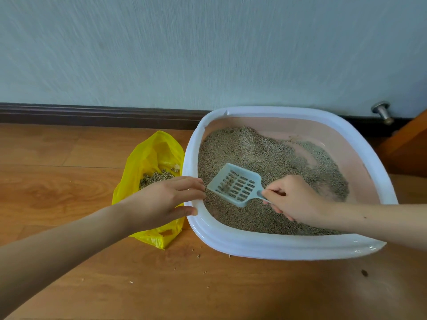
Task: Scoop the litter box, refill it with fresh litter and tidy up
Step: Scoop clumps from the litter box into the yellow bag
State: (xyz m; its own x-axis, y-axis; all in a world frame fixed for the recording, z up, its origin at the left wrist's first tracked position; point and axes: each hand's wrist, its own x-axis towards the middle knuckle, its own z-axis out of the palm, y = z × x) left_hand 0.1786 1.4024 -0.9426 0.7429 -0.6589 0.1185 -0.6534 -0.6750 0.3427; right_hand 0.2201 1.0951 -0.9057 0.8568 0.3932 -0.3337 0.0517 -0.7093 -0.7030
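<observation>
From my head view, my right hand (293,197) pinches the handle of the pale blue slotted scoop (235,184), whose blade lies over the litter (258,155) in the litter box (277,247). My left hand (171,199) rests on the box's left rim, fingers straight, thumb on the rim's outer edge. Just left of the box, on the wooden floor (69,181), lies an open yellow bag (147,155) holding scooped clumps. Stray grains dot the near floor.

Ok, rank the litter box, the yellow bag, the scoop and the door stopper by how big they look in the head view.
Largest to smallest:
1. litter box
2. yellow bag
3. scoop
4. door stopper, which sits farthest from the camera, so it may look smaller than it is.
</observation>
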